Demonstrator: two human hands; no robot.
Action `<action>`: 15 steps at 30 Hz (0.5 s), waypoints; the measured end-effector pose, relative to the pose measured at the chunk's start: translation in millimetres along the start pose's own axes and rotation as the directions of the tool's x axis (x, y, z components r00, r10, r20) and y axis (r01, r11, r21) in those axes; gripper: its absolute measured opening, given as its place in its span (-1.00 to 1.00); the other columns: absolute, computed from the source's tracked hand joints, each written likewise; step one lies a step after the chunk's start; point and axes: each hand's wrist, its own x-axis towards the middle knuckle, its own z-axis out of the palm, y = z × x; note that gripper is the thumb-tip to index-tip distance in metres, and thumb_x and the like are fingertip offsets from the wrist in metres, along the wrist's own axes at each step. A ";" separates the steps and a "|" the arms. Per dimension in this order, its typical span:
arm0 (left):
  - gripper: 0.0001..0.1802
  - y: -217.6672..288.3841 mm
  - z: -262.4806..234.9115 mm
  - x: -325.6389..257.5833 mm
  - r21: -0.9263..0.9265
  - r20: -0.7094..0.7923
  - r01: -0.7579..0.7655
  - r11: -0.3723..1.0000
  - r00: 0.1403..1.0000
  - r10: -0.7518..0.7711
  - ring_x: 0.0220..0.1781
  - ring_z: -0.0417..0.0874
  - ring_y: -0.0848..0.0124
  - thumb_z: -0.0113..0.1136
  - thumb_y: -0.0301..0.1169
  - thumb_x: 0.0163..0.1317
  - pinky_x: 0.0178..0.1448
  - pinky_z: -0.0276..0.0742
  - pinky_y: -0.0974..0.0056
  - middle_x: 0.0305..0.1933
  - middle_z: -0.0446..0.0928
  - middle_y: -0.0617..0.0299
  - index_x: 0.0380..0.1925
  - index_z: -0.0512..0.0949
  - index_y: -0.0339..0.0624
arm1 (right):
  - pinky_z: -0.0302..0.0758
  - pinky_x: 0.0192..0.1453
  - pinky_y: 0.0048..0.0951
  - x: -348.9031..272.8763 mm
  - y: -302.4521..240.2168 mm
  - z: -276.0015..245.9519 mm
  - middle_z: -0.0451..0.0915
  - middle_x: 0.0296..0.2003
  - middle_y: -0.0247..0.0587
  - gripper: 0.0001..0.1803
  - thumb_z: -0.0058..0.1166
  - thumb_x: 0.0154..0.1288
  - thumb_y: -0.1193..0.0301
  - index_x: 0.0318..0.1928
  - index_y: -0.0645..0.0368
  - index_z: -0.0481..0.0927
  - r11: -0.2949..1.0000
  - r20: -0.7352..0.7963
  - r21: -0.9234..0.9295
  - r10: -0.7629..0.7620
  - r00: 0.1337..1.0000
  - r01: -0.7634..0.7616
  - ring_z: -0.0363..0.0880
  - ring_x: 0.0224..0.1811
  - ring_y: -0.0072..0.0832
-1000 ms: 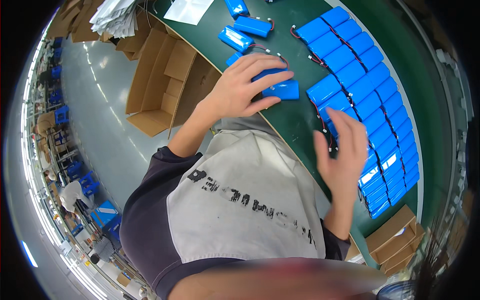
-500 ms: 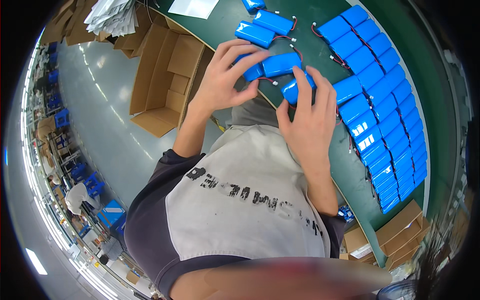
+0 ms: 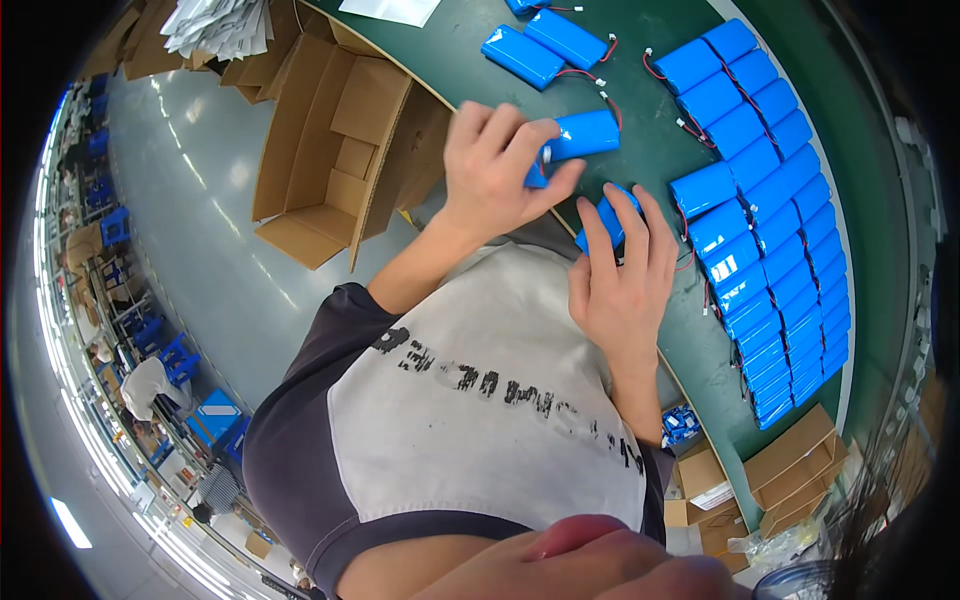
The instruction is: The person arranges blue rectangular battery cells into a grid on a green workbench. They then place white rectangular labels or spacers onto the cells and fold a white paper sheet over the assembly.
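While left hand grips one blue battery pack & right hand clasps another pack, both look rigid, slick-wrapped, fairly light; hold mid-body, not wires.

Green desk, curved edge nearest the person. On it: a long row of blue battery packs laid side by side, overlapping like shingles, running down the right side toward the far end (red and black leads with white plugs show at several). Two separate blue packs lie apart near the top. A white sheet sits at the top edge.
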 end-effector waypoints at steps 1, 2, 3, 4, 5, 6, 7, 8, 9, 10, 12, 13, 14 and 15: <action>-0.57 5.6 4.2 4.3 0.017 0.002 -0.006 1.000 1.000 0.006 -0.30 0.38 0.22 0.61 -0.16 0.05 -0.20 0.36 0.19 -0.35 0.44 0.32 -0.10 0.72 -0.01 | 0.45 0.36 0.09 -0.2 1.0 1.3 0.52 0.35 -0.08 -0.39 0.17 0.07 0.52 0.23 0.11 0.68 1.000 -0.007 0.001 -0.010 1.000 0.010 0.46 0.42 0.10; -0.57 4.6 2.5 8.2 0.017 0.015 -0.021 1.000 1.000 0.020 -0.30 0.39 0.23 0.63 -0.20 0.03 -0.21 0.37 0.19 -0.36 0.44 0.32 -0.09 0.74 0.01 | 0.46 0.35 0.11 -1.1 2.1 3.1 0.51 0.35 -0.09 -0.40 0.17 0.07 0.49 0.22 0.13 0.67 1.000 -0.013 0.001 -0.021 1.000 0.021 0.45 0.43 0.11; -0.57 0.5 0.2 12.4 0.015 0.030 -0.042 0.999 0.999 0.042 -0.30 0.39 0.25 0.65 -0.24 0.01 -0.23 0.38 0.19 -0.37 0.45 0.33 -0.08 0.76 0.03 | 0.46 0.35 0.12 -2.9 3.0 4.0 0.51 0.35 -0.10 -0.40 0.18 0.07 0.46 0.22 0.14 0.67 1.000 -0.024 0.002 -0.027 0.999 0.027 0.44 0.43 0.11; -0.56 -4.7 -1.9 15.7 0.012 0.046 -0.063 0.998 0.997 0.062 -0.31 0.40 0.27 0.67 -0.28 -0.01 -0.24 0.38 0.19 -0.38 0.45 0.33 -0.07 0.78 0.04 | 0.46 0.35 0.11 -3.8 3.2 3.5 0.51 0.35 -0.10 -0.41 0.17 0.07 0.47 0.21 0.15 0.67 1.000 -0.022 0.003 -0.023 0.999 0.023 0.44 0.44 0.11; -0.54 -11.8 -3.3 18.3 0.038 0.061 -0.060 0.997 0.996 0.058 -0.29 0.43 0.29 0.64 -0.38 0.01 -0.23 0.42 0.20 -0.35 0.50 0.36 -0.01 0.80 0.12 | 0.47 0.34 0.10 -4.5 3.1 2.8 0.51 0.35 -0.10 -0.41 0.17 0.07 0.48 0.21 0.16 0.67 1.000 -0.019 0.005 -0.021 1.000 0.021 0.43 0.44 0.12; -0.51 -23.2 -5.1 21.3 0.038 0.056 -0.083 0.996 0.995 0.081 -0.26 0.47 0.30 0.60 -0.42 0.05 -0.18 0.48 0.21 -0.27 0.55 0.34 0.05 0.81 0.13 | 0.47 0.34 0.10 -2.9 3.2 1.1 0.51 0.35 -0.10 -0.42 0.17 0.08 0.48 0.21 0.17 0.67 1.000 -0.010 0.006 -0.025 1.000 0.025 0.43 0.45 0.12; -0.51 -33.3 -10.0 23.6 0.064 0.086 -0.102 0.993 0.992 0.096 -0.26 0.50 0.32 0.61 -0.42 0.06 -0.19 0.51 0.22 -0.22 0.57 0.34 0.06 0.81 0.12 | 0.48 0.34 0.09 -3.0 3.3 0.8 0.51 0.34 -0.09 -0.42 0.16 0.08 0.50 0.20 0.18 0.67 1.000 -0.011 0.016 -0.020 1.000 0.020 0.42 0.45 0.13; -0.51 -38.9 -13.0 25.8 0.089 0.117 -0.122 0.989 0.987 0.111 -0.27 0.53 0.34 0.61 -0.41 0.07 -0.20 0.55 0.24 -0.17 0.59 0.33 0.07 0.81 0.12 | 0.48 0.34 0.09 -3.2 3.4 0.5 0.52 0.34 -0.09 -0.43 0.15 0.08 0.51 0.19 0.20 0.67 1.000 -0.011 0.026 -0.015 1.000 0.015 0.42 0.46 0.14; -0.51 -39.1 -12.3 24.4 0.066 0.093 -0.095 0.993 0.992 0.089 -0.30 0.55 0.36 0.61 -0.37 0.09 -0.23 0.56 0.26 -0.15 0.59 0.33 0.08 0.81 0.14 | 0.49 0.34 0.08 -3.1 3.0 1.0 0.52 0.34 -0.09 -0.44 0.14 0.08 0.53 0.18 0.21 0.67 0.999 -0.010 0.040 -0.015 1.000 0.015 0.41 0.47 0.15; -0.51 -38.4 -9.5 21.4 0.042 0.069 -0.069 0.997 0.995 0.066 -0.32 0.56 0.37 0.61 -0.34 0.11 -0.25 0.57 0.27 -0.12 0.58 0.32 0.10 0.80 0.15 | 0.50 0.34 0.08 -2.8 2.8 1.3 0.52 0.34 -0.09 -0.44 0.13 0.07 0.54 0.18 0.23 0.67 0.999 -0.014 0.048 -0.016 1.000 0.016 0.41 0.47 0.16; -0.51 -31.6 -5.0 23.7 0.064 0.062 -0.009 0.998 0.998 0.005 -0.32 0.59 0.37 0.59 -0.24 0.14 -0.28 0.58 0.27 -0.08 0.58 0.33 0.13 0.79 0.21 | 0.52 0.34 0.08 -1.4 3.0 2.5 0.52 0.34 -0.09 -0.45 0.12 0.07 0.56 0.16 0.25 0.67 0.998 -0.021 0.062 -0.019 1.000 0.020 0.40 0.48 0.17; -0.50 -21.7 -4.1 29.7 0.109 0.079 0.027 0.994 0.996 -0.036 -0.30 0.60 0.34 0.57 -0.19 0.15 -0.27 0.58 0.26 -0.08 0.57 0.33 0.15 0.77 0.26 | 0.52 0.35 0.08 -1.3 2.7 2.9 0.52 0.34 -0.09 -0.44 0.12 0.06 0.57 0.16 0.26 0.67 0.998 -0.023 0.064 -0.018 1.000 0.019 0.40 0.47 0.18; -0.49 -13.0 -3.2 34.3 0.154 0.094 0.063 0.986 0.993 -0.078 -0.28 0.61 0.32 0.55 -0.13 0.16 -0.27 0.58 0.25 -0.07 0.56 0.34 0.17 0.76 0.30 | 0.52 0.35 0.09 -1.1 2.4 3.5 0.52 0.34 -0.08 -0.44 0.12 0.05 0.57 0.16 0.26 0.67 0.998 -0.026 0.066 -0.017 1.000 0.018 0.40 0.47 0.18; -0.48 -6.6 -1.1 37.0 0.181 0.146 0.105 0.978 0.980 -0.132 -0.25 0.64 0.32 0.53 -0.09 0.16 -0.19 0.64 0.25 0.04 0.57 0.35 0.19 0.74 0.40 | 0.53 0.35 0.09 -0.8 3.4 3.3 0.52 0.34 -0.08 -0.44 0.12 0.05 0.58 0.16 0.27 0.67 0.998 -0.031 0.063 -0.019 0.999 0.021 0.40 0.47 0.19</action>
